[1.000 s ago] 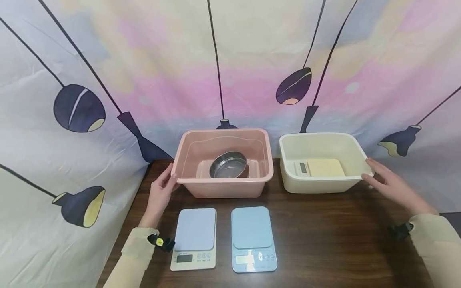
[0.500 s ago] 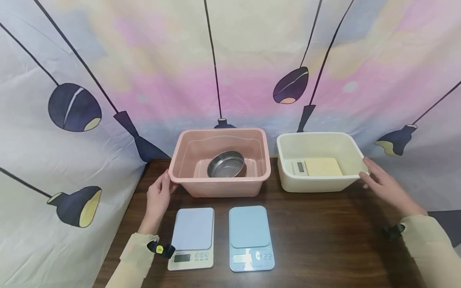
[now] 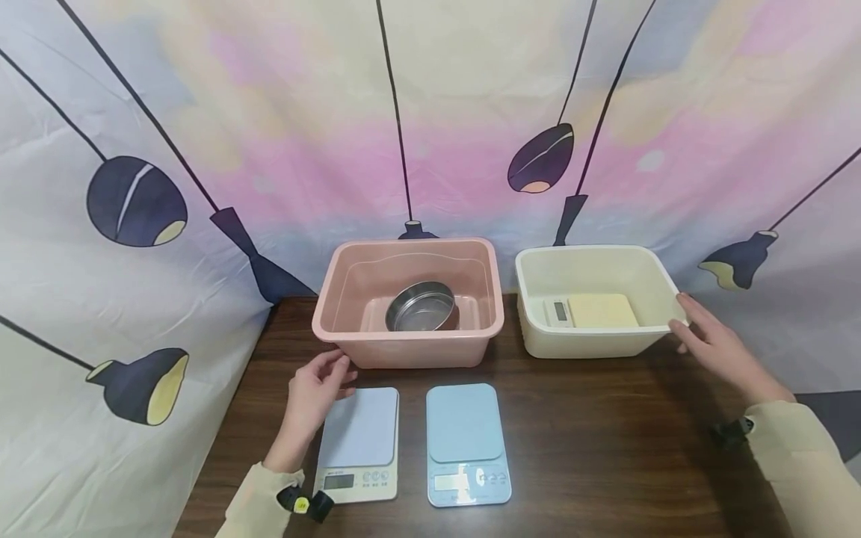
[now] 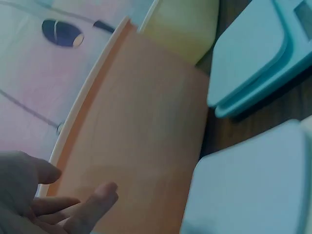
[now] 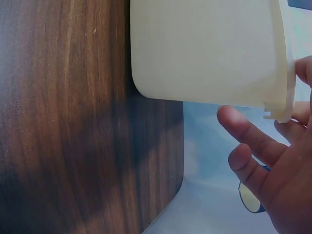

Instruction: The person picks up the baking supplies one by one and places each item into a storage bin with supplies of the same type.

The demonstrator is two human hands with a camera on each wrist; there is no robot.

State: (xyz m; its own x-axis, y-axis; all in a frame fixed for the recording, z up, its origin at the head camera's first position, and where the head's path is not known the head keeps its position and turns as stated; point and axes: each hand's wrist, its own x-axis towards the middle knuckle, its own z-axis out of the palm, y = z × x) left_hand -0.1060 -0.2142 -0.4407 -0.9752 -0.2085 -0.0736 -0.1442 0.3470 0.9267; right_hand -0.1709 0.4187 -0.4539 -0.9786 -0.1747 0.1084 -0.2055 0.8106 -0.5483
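My left hand (image 3: 315, 392) hovers just in front of the pink basin's (image 3: 410, 351) left corner, fingers loosely bent and holding nothing. Beneath its fingertips lies the far end of a white kitchen scale (image 3: 359, 430). In the left wrist view, a gap shows between the thumb and the other fingers. My right hand (image 3: 723, 347) grips the right front corner of the cream basin's (image 3: 585, 347) rim; in the right wrist view, some fingers hang free below the rim. A round metal pan (image 3: 422, 308) sits in the pink basin. A pale yellow kitchen scale (image 3: 601, 311) lies in the cream one.
A light blue kitchen scale (image 3: 467, 441) lies right of the white one on the dark wooden table (image 3: 592, 441). Behind both basins hangs a patterned curtain (image 3: 303, 149) along the table's back edge.
My left hand has let go of the pink basin's rim and moved down and right toward the white scale. My right hand stays at the cream basin's corner. The view has shifted slightly.
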